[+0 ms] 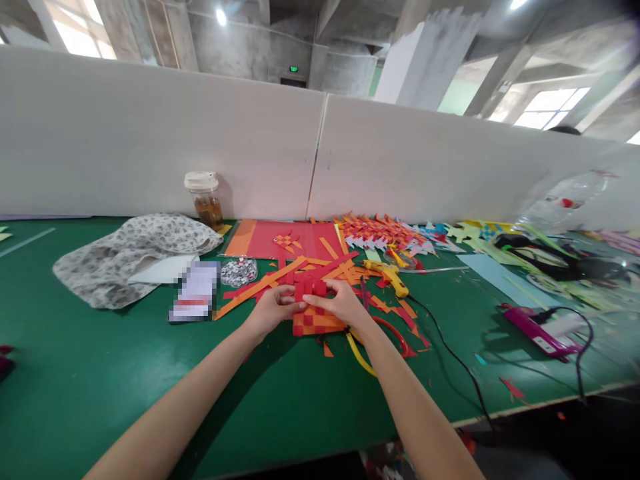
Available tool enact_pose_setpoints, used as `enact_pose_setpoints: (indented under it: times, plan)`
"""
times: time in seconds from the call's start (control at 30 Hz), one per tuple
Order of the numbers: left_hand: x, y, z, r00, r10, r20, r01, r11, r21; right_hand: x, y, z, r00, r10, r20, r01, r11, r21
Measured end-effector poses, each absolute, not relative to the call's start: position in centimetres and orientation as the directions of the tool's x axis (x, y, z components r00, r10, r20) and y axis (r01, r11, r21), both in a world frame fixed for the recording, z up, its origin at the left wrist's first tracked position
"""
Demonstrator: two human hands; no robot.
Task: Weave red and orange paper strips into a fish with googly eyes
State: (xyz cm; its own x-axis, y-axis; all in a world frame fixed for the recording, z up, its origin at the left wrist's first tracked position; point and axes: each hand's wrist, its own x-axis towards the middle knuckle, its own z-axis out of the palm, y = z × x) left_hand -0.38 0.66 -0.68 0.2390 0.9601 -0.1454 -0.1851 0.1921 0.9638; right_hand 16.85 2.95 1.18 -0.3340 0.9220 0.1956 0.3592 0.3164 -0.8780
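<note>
With twelve o'clock toward the partition, the green tabletop (240, 420) lies bare nearest the body. At the dial's centre is a woven red-and-orange checkered paper piece (318, 325). The left hand (273, 310) pinches its upper left edge between thumb and fingers; the right hand (345, 304) grips the upper right, fingers curled over it. Neither looks widely spread. Should either pinch slacken, unsecured strips might slip out of the weave; pulling too hard could tear them.

A curved yellow handle (361, 357) shows at five o'clock and a curved red handle (400, 337) nearer four, close by the right forearm, which could knock them. Loose red and orange paper strips (260, 288) crowd beyond the hands, and might catch under the piece.

At two o'clock lies a yellow glue gun (393, 277); a sleeve-height brush against its black cord (450, 343) could drag it. Whether it is hot, I cannot tell. A clear bag of googly eyes (239, 272) sits at ten; farther out stands a white-lidded drink cup (205, 200).
</note>
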Motion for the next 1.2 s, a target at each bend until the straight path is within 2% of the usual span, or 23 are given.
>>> enact_pose_setpoints:
  times: [0.1,0.23,0.47,0.8,1.03,1.2]
  plan:
    - [-0.5,1.1,-1.1,0.141,0.976,-0.164,-0.216,0.193,0.957,16.9,3.2,1.0,-0.365,0.916,0.169,0.312,0.291,-0.905]
    - [-0.7,1.4,-1.2,0.064,0.978,-0.2,-0.238,0.21,0.948,17.0,3.9,0.3,-0.19,0.962,0.194,0.295,0.245,-0.924]
    - [-0.7,0.6,0.2,0.219,0.965,-0.142,-0.175,0.183,0.967,17.0,3.8,0.2,-0.171,0.962,0.214,0.301,0.258,-0.918]
    - [-0.5,0.6,-0.2,0.238,0.964,-0.119,-0.16,0.16,0.974,16.8,3.4,0.7,-0.202,0.95,0.238,0.312,0.293,-0.904]
    - [-0.5,0.6,-0.7,0.286,0.955,-0.076,-0.213,0.141,0.967,16.8,3.3,0.8,-0.217,0.943,0.251,0.337,0.314,-0.888]
    - [-0.4,0.6,-0.4,0.258,0.962,-0.088,-0.189,0.14,0.972,17.0,3.1,1.2,-0.205,0.949,0.24,0.342,0.299,-0.891]
